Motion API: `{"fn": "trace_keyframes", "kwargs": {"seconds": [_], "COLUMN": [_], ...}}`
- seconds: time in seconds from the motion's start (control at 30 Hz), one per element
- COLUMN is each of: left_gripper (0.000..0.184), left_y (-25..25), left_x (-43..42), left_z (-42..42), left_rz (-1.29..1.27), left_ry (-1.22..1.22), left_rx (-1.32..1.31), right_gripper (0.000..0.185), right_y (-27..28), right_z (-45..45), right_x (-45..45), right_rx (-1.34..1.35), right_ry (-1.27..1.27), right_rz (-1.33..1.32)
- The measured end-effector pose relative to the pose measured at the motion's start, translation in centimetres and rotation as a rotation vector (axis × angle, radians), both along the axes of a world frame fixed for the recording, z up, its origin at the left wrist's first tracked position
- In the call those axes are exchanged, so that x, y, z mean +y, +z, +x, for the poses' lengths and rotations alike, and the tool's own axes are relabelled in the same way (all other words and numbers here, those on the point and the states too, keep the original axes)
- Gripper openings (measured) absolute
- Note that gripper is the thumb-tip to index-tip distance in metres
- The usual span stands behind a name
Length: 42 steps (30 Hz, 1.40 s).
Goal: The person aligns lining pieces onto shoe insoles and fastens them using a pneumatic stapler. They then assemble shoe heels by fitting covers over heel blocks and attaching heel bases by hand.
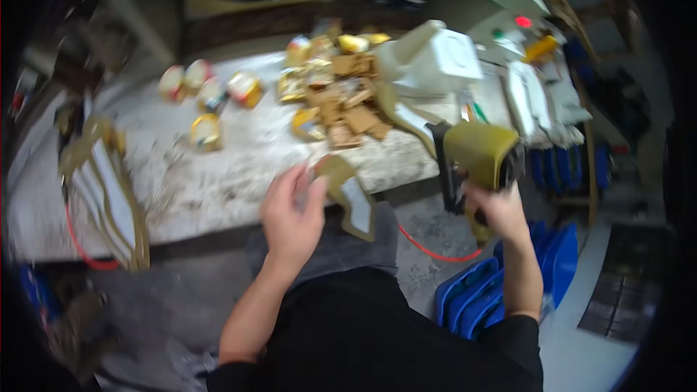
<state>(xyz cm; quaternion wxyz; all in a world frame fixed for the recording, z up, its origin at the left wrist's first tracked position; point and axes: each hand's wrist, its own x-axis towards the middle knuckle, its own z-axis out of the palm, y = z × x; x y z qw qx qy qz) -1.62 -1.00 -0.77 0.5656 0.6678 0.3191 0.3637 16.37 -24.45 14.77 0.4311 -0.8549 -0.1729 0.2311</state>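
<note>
While gripping an olive-yellow tool (pixel 481 147) firmly by its handle in the right hand (pixel 495 209), hold the left hand (pixel 292 207) half open near the close edge of the table (pixel 247 131), with thumb and fingers a little apart. Have the left fingertips right beside a curved olive-and-white piece (pixel 356 199); cannot tell, through the blur, whether pinching it or only touching. See that piece at the near edge, slanting down to the right over the lap, between both hands. Note a black frame (pixel 449 170) on the left side of the tool, well to the right of the piece, and a red hose (pixel 435 255) curving below up to the handle's lower end.

Find a stack of curved pieces (pixel 112 192) at the left end of the table, jutting over the near edge, and another curved strip (pixel 412 117) at the right, just beyond the tool. See tan blocks (pixel 356 112) heaped at mid-table, touching some yellow packets (pixel 292 83), with a white jug (pixel 428 62) to the right. Count five small tubs (pixel 245 88) farther left. Spot blue panels (pixel 501 290) at the near right, below table height.
</note>
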Motion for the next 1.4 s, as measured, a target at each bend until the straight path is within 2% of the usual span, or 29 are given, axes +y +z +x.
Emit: {"fn": "trace_keyframes", "kwargs": {"seconds": [0.1, 0.13, 0.23, 0.27, 0.3, 0.33, 0.37, 0.4, 0.43, 0.47, 0.5, 0.53, 0.57, 0.6, 0.63, 0.7, 0.77, 0.8, 0.83, 0.87, 0.9, 0.93, 1.0, 1.07, 1.13, 1.23, 1.3, 1.33, 1.4], "left_gripper": [0.018, 0.019, 0.023, 0.026, 0.029, 0.027, 0.024, 0.024, 0.023, 0.022, 0.021, 0.023, 0.022, 0.022, 0.022, 0.020, 0.021, 0.021, 0.023, 0.026, 0.027, 0.030, 0.032, 0.037, 0.044, 0.047, 0.049, 0.051, 0.054], "left_y": [-1.3, -0.9, -2.3, -1.8, -0.4, 0.8, 1.9, 2.9, 3.9, 3.7, 3.3, 3.7, 4.8, 5.5, 6.5, 3.7, 3.6, 3.6, 3.7, 2.1, 1.6, 1.5, 4.4, 5.4, 5.1, 2.8, 1.9, 1.1, 1.4], "left_x": [-2.2, -2.9, -2.4, -1.8, -0.6, 1.1, 3.5, 7.5, 9.8, 12.9, 16.6, 20.9, 25.2, 29.7, 32.5, 39.4, 42.3, 42.5, 42.2, 38.4, 36.6, 34.7, 28.8, 22.7, 19.5, 17.6, 17.3, 16.6, 14.2], "left_z": [-2.1, -1.7, -1.3, -2.3, -3.3, -4.8, -6.3, -7.2, -9.1, -10.7, -12.2, -13.8, -14.8, -15.9, -17.7, -20.7, -22.0, -22.5, -22.9, -20.0, -19.1, -18.2, -15.3, -10.9, -7.0, -3.8, -4.4, -3.6, -4.2], "left_rz": [-0.423, -0.522, -0.479, -0.517, -0.549, -0.368, -0.176, -0.251, -0.339, -0.395, -0.447, -0.329, -0.302, -0.224, -0.160, -0.207, -0.251, -0.138, -0.025, 0.123, 0.311, 0.491, 0.805, 0.538, 0.549, 0.695, 0.578, 0.519, 0.437], "left_ry": [-0.349, -0.437, -0.510, -0.568, -0.550, -0.504, -0.475, -0.388, -0.358, -0.230, -0.134, 0.040, 0.163, 0.234, 0.277, 0.243, 0.209, 0.301, 0.388, 0.469, 0.620, 0.744, 0.768, 0.416, -0.089, -0.182, -0.145, -0.161, -0.130], "left_rx": [0.202, 0.237, 0.181, 0.165, 0.162, 0.103, 0.073, 0.068, 0.038, -0.093, -0.238, -0.208, -0.323, -0.308, -0.296, -0.233, -0.171, -0.059, 0.057, 0.183, 0.182, 0.174, 0.306, 0.211, 0.172, 0.259, 0.427, 0.484, 0.312], "right_gripper": [0.041, 0.047, 0.060, 0.062, 0.058, 0.048, 0.044, 0.050, 0.057, 0.062, 0.065, 0.068, 0.068, 0.068, 0.068, 0.067, 0.064, 0.062, 0.062, 0.058, 0.055, 0.051, 0.060, 0.063, 0.064, 0.066, 0.067, 0.066, 0.060], "right_y": [1.3, -0.6, -8.2, -8.7, -8.7, -9.8, -13.1, -15.0, -15.7, -14.6, -16.7, -18.4, -19.6, -20.6, -19.2, -17.5, -13.9, -11.5, -9.3, -11.4, -10.1, -10.6, -8.4, -8.5, -8.9, -10.6, -11.8, -11.2, -11.8], "right_z": [7.3, 10.4, 16.7, 17.8, 17.5, 19.2, 20.1, 23.2, 25.5, 24.7, 25.8, 27.6, 28.5, 29.2, 27.3, 25.4, 20.7, 17.9, 14.9, 14.6, 12.9, 11.3, 8.1, 6.2, 6.6, 8.1, 10.1, 10.3, 10.2], "right_x": [-3.5, -5.7, -8.6, -9.3, -8.6, -8.8, -9.2, -9.1, -11.6, -10.3, -10.6, -11.4, -10.8, -10.6, -13.5, -12.9, -9.5, -7.3, -4.6, -4.8, -3.3, -1.9, 1.7, 5.3, 5.9, 6.2, 4.4, 4.1, 4.0], "right_rx": [0.038, -0.140, -0.518, -0.343, -0.205, 0.067, -0.146, -0.270, -0.222, -0.250, -0.355, -0.464, -0.463, -0.510, -0.561, -0.619, -1.007, -1.200, -1.204, -0.834, -0.470, -0.459, -0.612, -0.628, -0.688, -0.771, -0.772, -0.770, -0.808], "right_ry": [-0.215, -0.181, -0.080, -0.091, -0.211, -0.164, -0.038, 0.023, -0.067, -0.058, -0.018, 0.009, 0.011, 0.005, -0.027, -0.048, -0.115, -0.142, -0.144, -0.122, -0.103, 0.045, 0.416, 0.398, 0.385, 0.379, 0.452, 0.458, 0.419], "right_rz": [-0.423, -0.397, -0.354, -0.468, -0.609, -0.574, -0.159, -0.045, -0.285, -0.363, -0.300, -0.244, -0.222, -0.219, -0.233, -0.252, -0.511, -0.655, -0.676, -0.364, -0.090, 0.033, -0.215, -0.273, -0.339, -0.447, -0.272, -0.271, -0.209]}}
